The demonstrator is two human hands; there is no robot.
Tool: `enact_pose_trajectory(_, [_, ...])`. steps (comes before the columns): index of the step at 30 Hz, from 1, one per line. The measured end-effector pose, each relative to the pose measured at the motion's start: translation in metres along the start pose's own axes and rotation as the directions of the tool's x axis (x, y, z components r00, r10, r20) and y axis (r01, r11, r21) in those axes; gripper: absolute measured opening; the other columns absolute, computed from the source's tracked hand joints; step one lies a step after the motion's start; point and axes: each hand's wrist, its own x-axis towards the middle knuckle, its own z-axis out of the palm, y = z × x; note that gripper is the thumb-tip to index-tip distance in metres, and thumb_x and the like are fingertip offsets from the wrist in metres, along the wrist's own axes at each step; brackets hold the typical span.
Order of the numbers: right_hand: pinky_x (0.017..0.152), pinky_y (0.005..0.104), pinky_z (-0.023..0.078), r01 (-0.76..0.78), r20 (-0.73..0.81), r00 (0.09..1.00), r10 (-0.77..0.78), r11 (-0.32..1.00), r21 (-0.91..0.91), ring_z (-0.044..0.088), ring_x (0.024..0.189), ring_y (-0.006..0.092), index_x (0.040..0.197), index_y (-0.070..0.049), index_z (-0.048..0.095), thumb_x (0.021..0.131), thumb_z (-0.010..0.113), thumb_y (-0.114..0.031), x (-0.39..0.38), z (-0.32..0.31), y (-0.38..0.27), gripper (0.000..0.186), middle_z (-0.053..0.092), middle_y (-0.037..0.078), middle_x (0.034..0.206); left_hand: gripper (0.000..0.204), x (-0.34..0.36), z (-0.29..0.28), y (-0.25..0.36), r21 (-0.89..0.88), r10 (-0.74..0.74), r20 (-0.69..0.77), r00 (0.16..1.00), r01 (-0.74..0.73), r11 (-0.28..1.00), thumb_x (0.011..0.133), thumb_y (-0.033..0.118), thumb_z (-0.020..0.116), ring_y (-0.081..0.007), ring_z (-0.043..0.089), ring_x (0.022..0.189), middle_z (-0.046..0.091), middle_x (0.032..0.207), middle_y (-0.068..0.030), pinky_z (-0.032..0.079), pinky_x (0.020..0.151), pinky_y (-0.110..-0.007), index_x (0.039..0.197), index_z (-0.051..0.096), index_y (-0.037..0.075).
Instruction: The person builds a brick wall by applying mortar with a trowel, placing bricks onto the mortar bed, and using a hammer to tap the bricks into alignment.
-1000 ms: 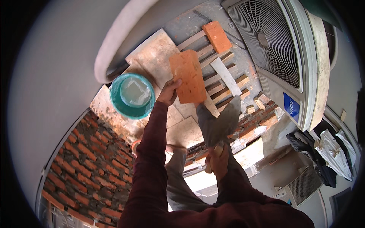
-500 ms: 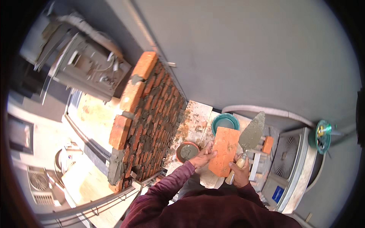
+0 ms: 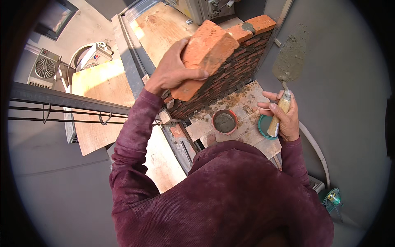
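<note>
While the left hand [image 3: 166, 74] clamped a coarse orange brick [image 3: 209, 45], thumb across its near side, apparently to bear the weight single-handed, the block hung tilted before the rough, mortar-streaked wall [image 3: 232, 70], though from where I stood I couldn't tell whether they touched. The right hand [image 3: 289, 117] curled loosely round a trowel's [image 3: 290, 61] smooth wooden handle, two fingers lifted, its leaf-shaped, grey-crusted blade upright, presumably clear of the brick; below, a round red tub [image 3: 236, 120] held wet mortar within reach.
</note>
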Motion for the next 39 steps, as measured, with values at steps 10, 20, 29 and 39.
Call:
enact_pose_trajectory(10, [0.034, 0.0250, 0.037, -0.474, -0.264, 0.877, 0.403, 0.818, -0.326, 0.044, 0.039, 0.0088, 0.102, -0.004, 0.046, 0.084, 0.066, -0.006, -0.020, -0.098, 0.092, 0.027, 0.049, 0.001, 0.062, 0.094, 0.007, -0.110, -0.180, 0.511, -0.150, -0.103, 0.983, 0.182, 0.840, 0.043, 0.034, 0.078, -0.0382, 0.054, 0.104, 0.056, 0.105, -0.0220, 0.044, 0.095, -0.040, 0.124, 0.050, -0.004])
enact_pose_trajectory(20, [0.035, 0.0264, 0.037, -0.607, -0.398, 0.778, 0.487, 0.746, -0.275, 0.044, 0.038, 0.0107, 0.109, -0.001, 0.046, 0.086, 0.062, -0.006, -0.030, -0.085, 0.134, 0.028, 0.048, 0.002, 0.063, 0.097, 0.001, -0.044, -0.247, 0.483, -0.263, 0.083, 0.961, 0.192, 0.854, 0.042, 0.036, 0.083, -0.0387, 0.053, 0.106, 0.056, 0.110, -0.0220, 0.043, 0.097, -0.041, 0.124, 0.049, -0.003])
enact_pose_trajectory(29, [0.039, 0.0275, 0.037, -0.589, -0.242, 0.800, 0.550, 0.641, -0.492, 0.048, 0.044, 0.0109, 0.136, 0.006, 0.036, 0.087, 0.063, -0.012, 0.014, -0.041, 0.130, 0.059, 0.052, 0.004, 0.068, 0.101, -0.001, -0.036, -0.283, 0.569, -0.225, 0.117, 0.967, 0.121, 0.814, 0.044, 0.042, 0.081, -0.0383, 0.051, 0.109, 0.054, 0.112, -0.0234, 0.042, 0.096, -0.040, 0.126, 0.046, -0.005])
enact_pose_trajectory(39, [0.053, 0.0258, 0.043, -0.310, -0.009, 0.935, 0.354, 0.806, -0.504, 0.050, 0.057, 0.0110, 0.138, 0.006, 0.033, 0.091, 0.056, -0.016, 0.053, 0.018, 0.093, 0.057, 0.053, 0.005, 0.080, 0.109, 0.006, -0.028, -0.285, 0.665, -0.250, 0.148, 0.957, 0.091, 0.741, 0.047, 0.039, 0.081, -0.0380, 0.049, 0.113, 0.051, 0.122, -0.0202, 0.045, 0.096, -0.042, 0.137, 0.037, -0.001])
